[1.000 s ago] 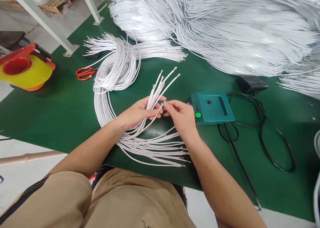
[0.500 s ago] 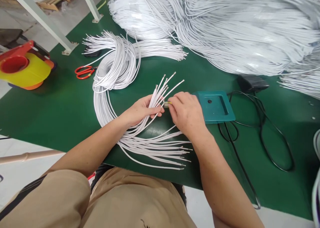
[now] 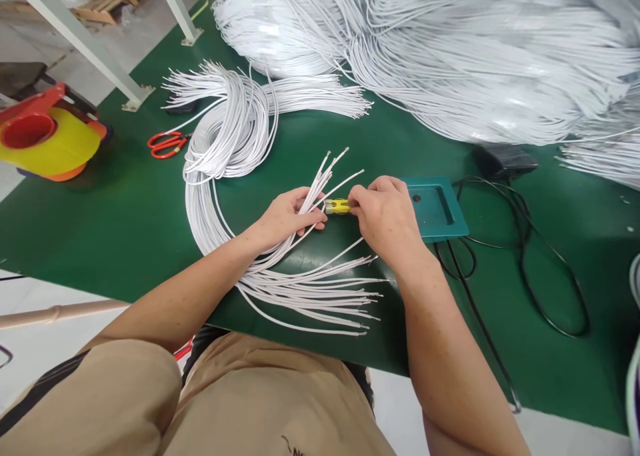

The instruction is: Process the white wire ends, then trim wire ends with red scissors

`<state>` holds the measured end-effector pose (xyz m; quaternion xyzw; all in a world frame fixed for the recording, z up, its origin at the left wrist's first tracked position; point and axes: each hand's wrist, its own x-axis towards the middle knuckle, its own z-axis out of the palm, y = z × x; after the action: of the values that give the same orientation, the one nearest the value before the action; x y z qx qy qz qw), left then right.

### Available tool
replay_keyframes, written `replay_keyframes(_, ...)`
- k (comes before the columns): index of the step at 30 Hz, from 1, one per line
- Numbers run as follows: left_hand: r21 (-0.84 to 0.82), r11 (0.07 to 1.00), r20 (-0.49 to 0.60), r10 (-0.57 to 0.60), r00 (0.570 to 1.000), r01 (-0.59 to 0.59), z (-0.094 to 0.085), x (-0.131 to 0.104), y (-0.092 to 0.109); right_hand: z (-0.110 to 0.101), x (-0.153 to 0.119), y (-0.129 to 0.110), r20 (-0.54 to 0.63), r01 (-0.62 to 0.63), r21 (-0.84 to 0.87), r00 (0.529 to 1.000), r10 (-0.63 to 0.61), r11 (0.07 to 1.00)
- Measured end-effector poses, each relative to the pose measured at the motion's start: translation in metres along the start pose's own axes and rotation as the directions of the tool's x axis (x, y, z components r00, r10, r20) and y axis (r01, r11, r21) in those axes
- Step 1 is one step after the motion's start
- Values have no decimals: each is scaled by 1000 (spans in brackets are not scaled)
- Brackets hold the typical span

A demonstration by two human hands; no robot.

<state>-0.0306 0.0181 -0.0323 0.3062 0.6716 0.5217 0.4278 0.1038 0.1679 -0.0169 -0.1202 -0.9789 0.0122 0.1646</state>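
Observation:
Several white wires (image 3: 311,201) are gripped in my left hand (image 3: 293,219), their ends fanning up and to the right. My right hand (image 3: 385,213) pinches a small yellow tool (image 3: 338,206) by its right end. The tool's metal end is beside the fingertips of my left hand, close to a wire. Below both hands, more white wires (image 3: 320,296) lie spread on the green table (image 3: 125,236). These wires come round from a thick looped bundle (image 3: 235,129) at the upper left. Just right of my right hand is a teal tray (image 3: 440,209).
Red-handled scissors (image 3: 167,144) lie left of the looped bundle. Large heaps of white wire (image 3: 480,56) cover the back. A black box (image 3: 504,161) and black cables (image 3: 525,263) are at the right. A yellow and red tape holder (image 3: 55,139) stands at the far left.
My right hand has moved slightly right and up, away from my left hand. More of the yellow tool now shows between them. My left hand still holds the wires.

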Motion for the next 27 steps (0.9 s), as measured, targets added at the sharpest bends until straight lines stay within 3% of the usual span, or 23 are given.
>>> replay_keyframes(4, 40, 999, -23, 1, 1000, 0, 1, 3, -3, 1, 2, 0, -9, -18, -20, 1000, 17, 1000)
replay_keyframes(9, 45, 999, -2, -8, 1000, 9, 2, 4, -4, -4, 1, -1, 65, -39, 10, 997, 38, 999)
replay_keyframes(12, 24, 1000, 13, -15, 1000, 14, 2, 4, -2, -6, -3, 2, -38, -116, -33, 993, 115, 993)
replay_keyframes(14, -1, 1000, 32, -24, 999, 24, 1, 5, -2, -5, -7, 6, -148, -253, -104, 960, 236, 962)
replay_keyframes(16, -31, 999, 49, -41, 998, 43, -2, 6, -3, -1, -10, 11, -188, -338, -154, 933, 308, 929)
replay_keyframes(21, -99, 992, 38, -79, 996, 82, -13, 9, -6, 3, -12, 15, -203, -329, -145, 933, 297, 933)
replay_keyframes(24, -136, 987, 38, -87, 995, 91, -17, 8, -7, -4, -10, 1, -244, -204, 2, 949, 198, 979)
replay_keyframes(27, -195, 977, 30, -81, 996, 86, -17, 5, -8, -5, -8, -27, -174, 185, 229, 974, -146, 956)
